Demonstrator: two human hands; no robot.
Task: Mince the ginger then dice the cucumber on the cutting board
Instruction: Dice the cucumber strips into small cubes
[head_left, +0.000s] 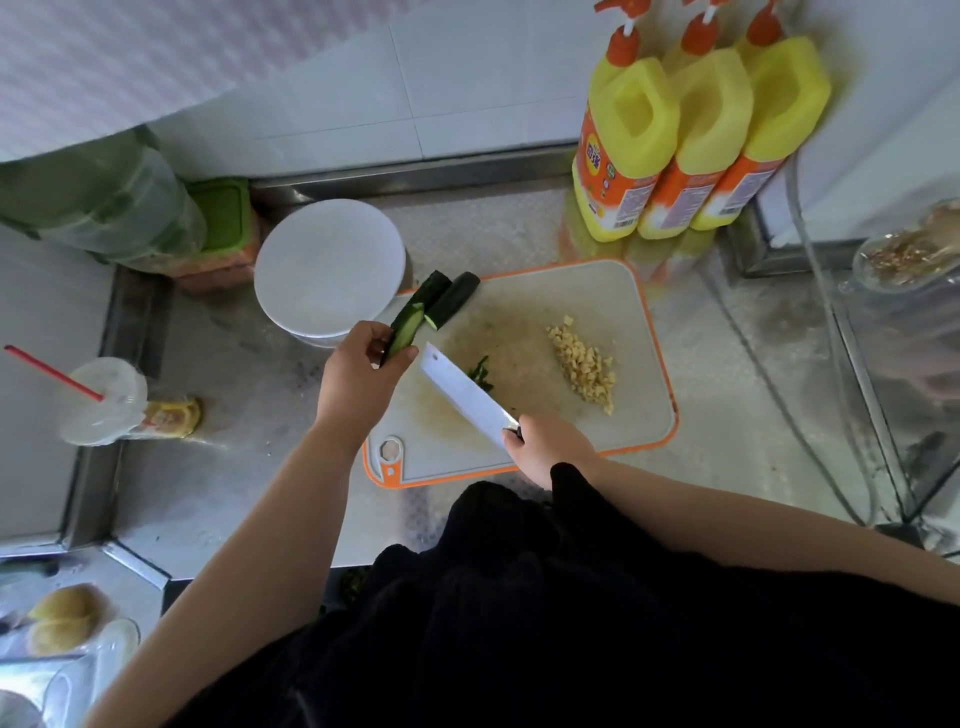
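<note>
Left hand (363, 364): fingers curled round a long dark-green cucumber strip (405, 332), pale cut face showing, held above the left edge of the board.

Right hand (545, 447): closed on the handle of a white rectangular cleaver (465, 395); the blade slants up and left over the board.

Grey plastic cutting board with orange rim (613, 291): lies on the steel worktop (244, 467). Pile of pale-yellow minced ginger (584, 364) right of centre; two dark-green cucumber pieces (447, 293) at its far left corner; small green scraps (480, 371) just beside the blade.

Round white container with lid (330, 265): far left of the board, contents hidden.

Three yellow pump bottles with orange labels (691, 135): far right, against the wall.

Clear lidded cup with red straw (104, 400): left on the worktop, contents unclear.
</note>
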